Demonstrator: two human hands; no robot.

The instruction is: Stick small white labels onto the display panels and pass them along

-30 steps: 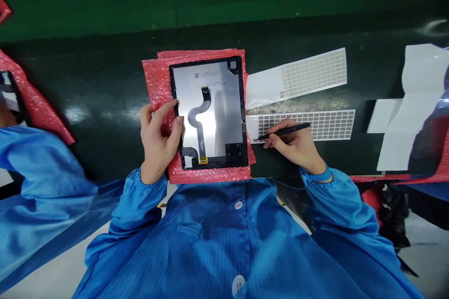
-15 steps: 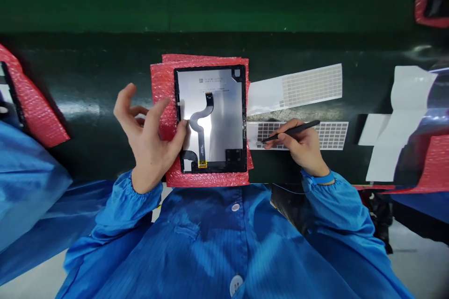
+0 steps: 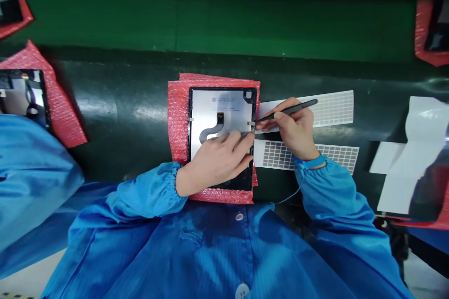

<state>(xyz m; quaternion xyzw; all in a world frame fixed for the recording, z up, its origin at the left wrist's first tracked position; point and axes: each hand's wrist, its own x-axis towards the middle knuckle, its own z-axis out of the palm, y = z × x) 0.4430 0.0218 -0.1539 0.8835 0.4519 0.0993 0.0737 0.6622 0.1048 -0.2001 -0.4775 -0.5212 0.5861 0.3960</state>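
Note:
A tablet screen assembly [image 3: 233,124] lies back side up, with a silver back, a black frame and a grey flex cable [image 3: 210,131]. My left hand [image 3: 219,159] lies over its lower half, fingers stretched toward the right edge, hiding part of the cable. Black tweezers [image 3: 293,108] are gripped in my right hand [image 3: 298,128], their tip at the screen's right edge. At that tip is a small pale sticker [image 3: 251,123]. Another pale piece [image 3: 191,119] sits on the left edge.
Red bubble wrap [image 3: 178,117] lies under the screen. Two sticker sheets, an upper one [image 3: 336,107] and a lower gridded one [image 3: 338,155], are on the right, with white paper [image 3: 403,163] beyond. At left, another screen [image 3: 37,88] rests on red wrap beside a blue sleeve [image 3: 31,163].
My left hand has moved from the screen's left edge across to its right side. My right hand has carried the tweezers from the lower sticker sheet to the screen's right edge.

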